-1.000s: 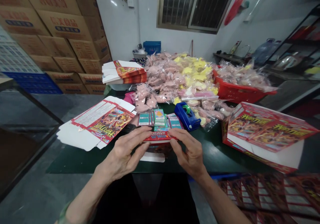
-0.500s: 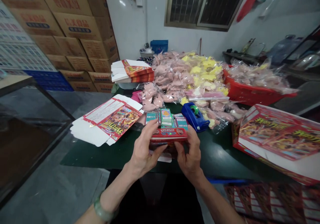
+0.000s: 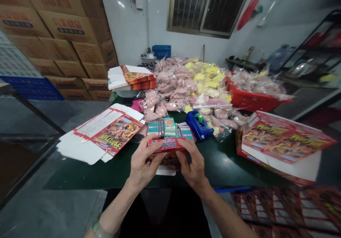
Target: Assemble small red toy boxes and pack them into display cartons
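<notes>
Between both hands, over the near edge of the green table, is a small red printed box (image 3: pixel 166 145). My left hand (image 3: pixel 145 160) grips its left end, fingers on top and thumb on the near side. At the other end my right hand (image 3: pixel 192 161) grips it the same way. A white flap (image 3: pixel 165 170) shows below the box. Just beyond lie stacks of small teal and green cards (image 3: pixel 169 126), partly hidden by the box. A blue tape dispenser (image 3: pixel 199 125) with green tape stands right of the cards.
Flattened red-and-white cartons (image 3: pixel 117 133) lie on the left, with a folded stack (image 3: pixel 131 78) behind. Bagged pink and yellow plush pieces (image 3: pixel 181 85) are heaped at the back. A red basin (image 3: pixel 255 101) holds more. An open display box (image 3: pixel 282 138) stands right; packed red boxes (image 3: pixel 282 206) sit below.
My fingers have come down onto the box's top, which now looks more closed and flat. The whole view has shifted slightly, so things appear further left.
</notes>
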{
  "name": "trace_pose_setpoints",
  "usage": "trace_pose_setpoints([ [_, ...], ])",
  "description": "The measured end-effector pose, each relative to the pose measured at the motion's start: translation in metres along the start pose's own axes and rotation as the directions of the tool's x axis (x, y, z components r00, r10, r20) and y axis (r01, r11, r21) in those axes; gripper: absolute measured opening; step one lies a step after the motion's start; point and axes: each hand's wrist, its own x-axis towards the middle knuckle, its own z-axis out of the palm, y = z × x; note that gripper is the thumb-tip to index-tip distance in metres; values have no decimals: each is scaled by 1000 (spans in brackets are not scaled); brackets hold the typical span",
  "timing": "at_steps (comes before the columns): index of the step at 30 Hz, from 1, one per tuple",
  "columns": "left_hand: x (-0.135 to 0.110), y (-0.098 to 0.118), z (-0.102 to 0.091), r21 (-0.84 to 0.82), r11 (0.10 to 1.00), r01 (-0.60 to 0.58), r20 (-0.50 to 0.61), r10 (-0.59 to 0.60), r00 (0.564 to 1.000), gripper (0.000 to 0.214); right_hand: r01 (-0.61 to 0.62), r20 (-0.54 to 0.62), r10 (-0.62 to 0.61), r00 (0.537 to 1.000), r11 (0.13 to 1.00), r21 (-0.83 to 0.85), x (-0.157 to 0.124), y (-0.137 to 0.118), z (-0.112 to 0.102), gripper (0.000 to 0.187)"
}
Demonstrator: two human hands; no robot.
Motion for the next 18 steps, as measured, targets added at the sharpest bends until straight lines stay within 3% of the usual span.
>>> trace_pose_setpoints([
  [2,-2,-2,3,-16,995,94,-21,-94,995,28,-79,54,74,996,994,78,2,7,-10,43],
  [4,-3,-3,4,-20,982,187,-69,-188,980,38,-264,21,263,965,962,77,8,24,-27,46],
  [7,-5,-4,5,-50,966,255,-94,-258,961,46,-572,-156,551,820,801,-177,28,66,-60,35],
  [9,-6,-5,5,-54,966,255,-72,-258,963,44,-635,-135,626,768,721,-276,44,97,-78,26],
  [12,-6,-5,3,-31,970,242,-56,-244,968,40,-695,29,749,662,628,-349,67,132,-94,19],
  [16,-6,-7,1,-8,970,244,-42,-244,969,38,-765,171,868,467,493,-413,83,152,-99,19],
  [18,-7,-9,1,-24,969,248,-38,-248,968,38,-793,179,891,417,453,-408,83,154,-98,23],
])
